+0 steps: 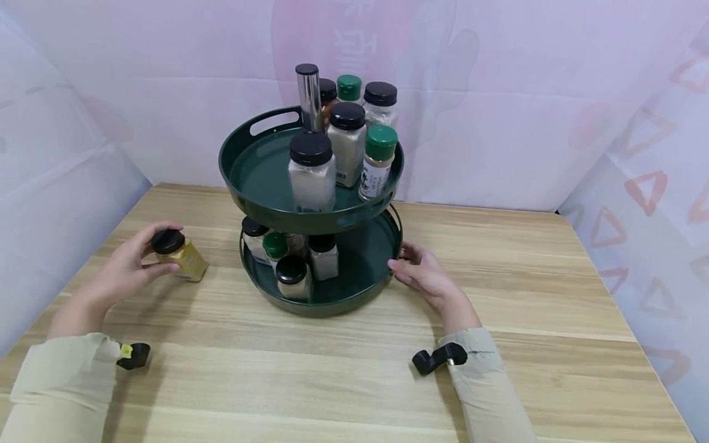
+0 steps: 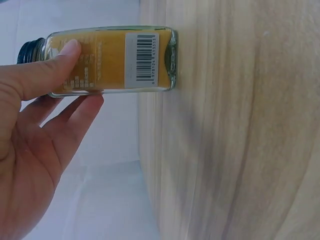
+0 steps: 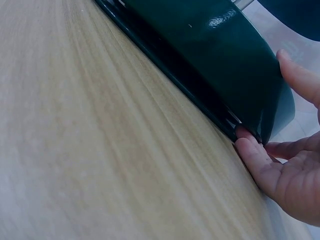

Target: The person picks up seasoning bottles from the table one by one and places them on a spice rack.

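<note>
My left hand [image 1: 130, 261] grips a glass spice jar [image 1: 190, 261] of yellow powder with a black lid, at the table's left side. In the left wrist view the thumb lies across the front of the jar, fingers behind it, and a barcode label faces the camera. The jar's base is close over the wood. On the right, my right hand [image 1: 429, 277] holds the edge of the dark green lower tray [image 1: 362, 258] of a two-tier rack. The right wrist view has its thumb at the tray's upper rim and other fingers at the bottom edge [image 3: 250, 142].
The upper tray [image 1: 257, 166] bears several jars with black or green lids and the rack's metal post [image 1: 309, 98]. Several more jars, including a black-lidded one [image 1: 293, 280], stand in the lower tray's left half. Pale printed cloth [image 1: 498, 141] hangs behind the wooden table [image 1: 266, 381].
</note>
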The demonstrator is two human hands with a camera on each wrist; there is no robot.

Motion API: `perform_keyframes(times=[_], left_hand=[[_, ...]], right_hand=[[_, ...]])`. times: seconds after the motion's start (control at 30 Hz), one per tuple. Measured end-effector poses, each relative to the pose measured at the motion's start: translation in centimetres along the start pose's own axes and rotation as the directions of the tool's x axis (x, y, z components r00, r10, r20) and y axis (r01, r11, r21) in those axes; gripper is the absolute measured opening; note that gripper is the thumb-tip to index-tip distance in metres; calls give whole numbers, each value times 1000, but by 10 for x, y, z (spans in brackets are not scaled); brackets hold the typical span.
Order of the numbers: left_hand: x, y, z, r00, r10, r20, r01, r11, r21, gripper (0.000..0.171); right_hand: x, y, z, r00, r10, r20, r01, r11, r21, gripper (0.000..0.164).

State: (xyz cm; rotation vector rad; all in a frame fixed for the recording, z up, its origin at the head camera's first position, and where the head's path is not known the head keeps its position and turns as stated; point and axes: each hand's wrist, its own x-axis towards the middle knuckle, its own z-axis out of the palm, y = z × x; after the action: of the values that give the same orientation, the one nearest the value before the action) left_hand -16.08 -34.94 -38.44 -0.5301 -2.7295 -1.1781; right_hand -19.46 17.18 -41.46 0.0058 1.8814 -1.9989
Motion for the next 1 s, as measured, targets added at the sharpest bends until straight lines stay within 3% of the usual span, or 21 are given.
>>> perform_keyframes(times=[0.3,1.0], left_hand=[[1,-1,2,995,79,-58,-76,996,49,69],[-6,12,5,997,50,-55,-47,998,42,69]], right_hand=[[0,1,-1,1000,-7,16,8,1000,-18,71],[1,2,-2,1000,-1,19,1,1000,-12,72]])
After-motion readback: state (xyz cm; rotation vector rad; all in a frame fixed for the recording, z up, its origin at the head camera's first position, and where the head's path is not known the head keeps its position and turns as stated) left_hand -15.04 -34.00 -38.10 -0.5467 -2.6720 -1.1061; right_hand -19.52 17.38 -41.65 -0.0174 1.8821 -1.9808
